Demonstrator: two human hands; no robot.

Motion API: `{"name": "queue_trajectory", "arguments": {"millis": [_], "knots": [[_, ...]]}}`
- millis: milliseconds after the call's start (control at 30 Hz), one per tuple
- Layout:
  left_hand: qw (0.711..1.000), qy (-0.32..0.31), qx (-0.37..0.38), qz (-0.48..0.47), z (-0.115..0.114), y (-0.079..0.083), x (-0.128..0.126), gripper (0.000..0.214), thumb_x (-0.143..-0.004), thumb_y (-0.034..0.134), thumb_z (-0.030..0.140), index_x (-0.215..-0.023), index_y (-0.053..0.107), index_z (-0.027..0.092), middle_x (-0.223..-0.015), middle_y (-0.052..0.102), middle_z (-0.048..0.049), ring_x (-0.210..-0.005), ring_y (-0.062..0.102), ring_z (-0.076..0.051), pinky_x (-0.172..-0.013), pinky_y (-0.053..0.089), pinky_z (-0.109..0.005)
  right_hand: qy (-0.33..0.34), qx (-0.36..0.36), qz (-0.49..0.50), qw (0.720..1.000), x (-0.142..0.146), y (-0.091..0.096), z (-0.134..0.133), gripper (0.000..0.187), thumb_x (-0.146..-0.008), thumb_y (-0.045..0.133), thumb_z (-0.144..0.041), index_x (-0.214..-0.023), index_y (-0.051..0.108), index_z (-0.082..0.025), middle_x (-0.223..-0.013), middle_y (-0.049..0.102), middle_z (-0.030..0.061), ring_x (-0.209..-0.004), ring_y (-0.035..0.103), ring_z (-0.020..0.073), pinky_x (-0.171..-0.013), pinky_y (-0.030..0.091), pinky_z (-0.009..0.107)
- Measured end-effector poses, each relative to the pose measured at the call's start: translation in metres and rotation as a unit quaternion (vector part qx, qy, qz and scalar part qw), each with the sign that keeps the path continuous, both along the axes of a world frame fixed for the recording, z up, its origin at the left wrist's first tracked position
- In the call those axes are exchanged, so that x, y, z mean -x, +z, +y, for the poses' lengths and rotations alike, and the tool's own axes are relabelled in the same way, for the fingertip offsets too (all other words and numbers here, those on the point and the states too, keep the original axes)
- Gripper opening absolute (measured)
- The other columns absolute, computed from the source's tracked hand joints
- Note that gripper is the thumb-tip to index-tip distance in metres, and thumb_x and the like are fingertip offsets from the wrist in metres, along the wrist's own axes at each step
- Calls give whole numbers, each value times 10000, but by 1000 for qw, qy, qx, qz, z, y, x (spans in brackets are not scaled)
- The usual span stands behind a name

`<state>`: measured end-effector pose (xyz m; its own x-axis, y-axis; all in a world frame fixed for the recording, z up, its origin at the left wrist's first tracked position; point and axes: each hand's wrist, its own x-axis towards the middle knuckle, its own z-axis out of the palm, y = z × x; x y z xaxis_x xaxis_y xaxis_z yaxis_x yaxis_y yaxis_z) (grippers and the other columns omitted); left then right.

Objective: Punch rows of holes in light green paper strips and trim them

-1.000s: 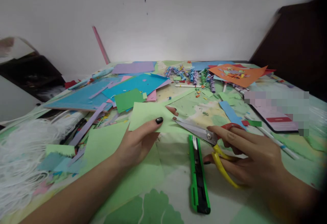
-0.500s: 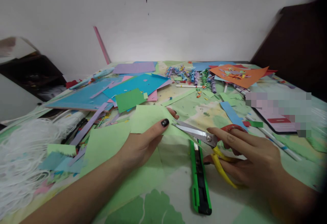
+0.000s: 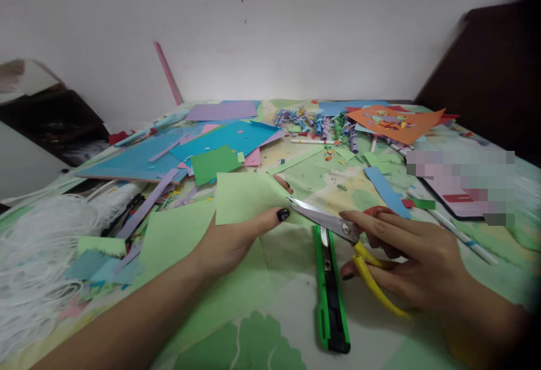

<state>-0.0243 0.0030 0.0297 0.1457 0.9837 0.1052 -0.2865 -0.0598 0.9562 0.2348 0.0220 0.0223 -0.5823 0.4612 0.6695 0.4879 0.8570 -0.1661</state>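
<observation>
My left hand (image 3: 245, 235) pinches a light green sheet of paper (image 3: 243, 198), thumb in front and fingers behind. In my right hand (image 3: 414, 252) is a pair of scissors (image 3: 327, 222) with one red and one yellow handle. Its blades are slightly parted, and their tips point left, right beside my left thumb at the paper's right edge. Whether the paper lies between the blades I cannot tell. Below the scissors, a green box cutter (image 3: 332, 297) rests on the table. A larger light green sheet (image 3: 177, 246) lies under my left forearm.
White cord (image 3: 38, 268) is heaped at the left. Blue sheets (image 3: 220, 145) and a green piece (image 3: 215, 164) lie further back. Curled paper pieces (image 3: 323, 125) stand near an orange sheet (image 3: 397, 122) with scraps on it. A phone (image 3: 456, 195) lies at the right.
The paper in my left hand has turned slightly, and my left thumb has shifted right. The scissors have tilted a little, with their yellow handle lower and further out.
</observation>
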Motion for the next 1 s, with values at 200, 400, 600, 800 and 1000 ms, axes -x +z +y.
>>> {"name": "queue_trajectory", "arguments": {"millis": [200, 400, 600, 800, 1000], "knots": [[1000, -2, -11, 13, -1, 1, 2, 319, -794, 713, 296, -1095, 624, 241, -1097, 638, -28, -1057, 584, -219, -945, 454, -347, -57, -38, -36, 997, 1, 5, -3, 423, -828, 648, -429, -1144, 639, -147, -691, 639, 23, -607, 629, 116, -521, 465, 206], [1000, 12, 0, 7, -1, 2, 1, 325, -795, 706, 279, -1107, 623, 244, -1110, 660, -17, -1062, 612, -235, -946, 475, -369, -82, -109, -41, 990, 4, 4, -2, 377, -865, 600, -455, -1072, 663, -147, -599, 612, 4, -495, 568, 96, -447, 396, 208], [1000, 19, 19, -17, 0, 4, -2, 423, -758, 731, 289, -1165, 619, 255, -1121, 683, -28, -1096, 616, -260, -990, 473, -410, -90, -117, -49, 988, 5, 1, -2, 389, -869, 585, -478, -1076, 649, -154, -592, 604, 0, -530, 606, 116, -462, 415, 221], [999, 21, 22, -16, -1, 3, -2, 466, -756, 740, 298, -1200, 606, 254, -1085, 693, -41, -1086, 619, -269, -975, 488, -417, -95, -102, -38, 990, 5, -1, -2, 372, -873, 579, -479, -1079, 649, -177, -600, 614, -7, -529, 609, 112, -465, 426, 218], [999, 19, 26, -15, -2, 1, -1, 457, -750, 747, 340, -1182, 620, 260, -1097, 688, -38, -1029, 631, -251, -909, 509, -380, -90, -34, 43, 994, 5, -3, -3, 415, -801, 676, -451, -1105, 644, -170, -541, 529, -48, -446, 500, 79, -467, 427, 206]]}}
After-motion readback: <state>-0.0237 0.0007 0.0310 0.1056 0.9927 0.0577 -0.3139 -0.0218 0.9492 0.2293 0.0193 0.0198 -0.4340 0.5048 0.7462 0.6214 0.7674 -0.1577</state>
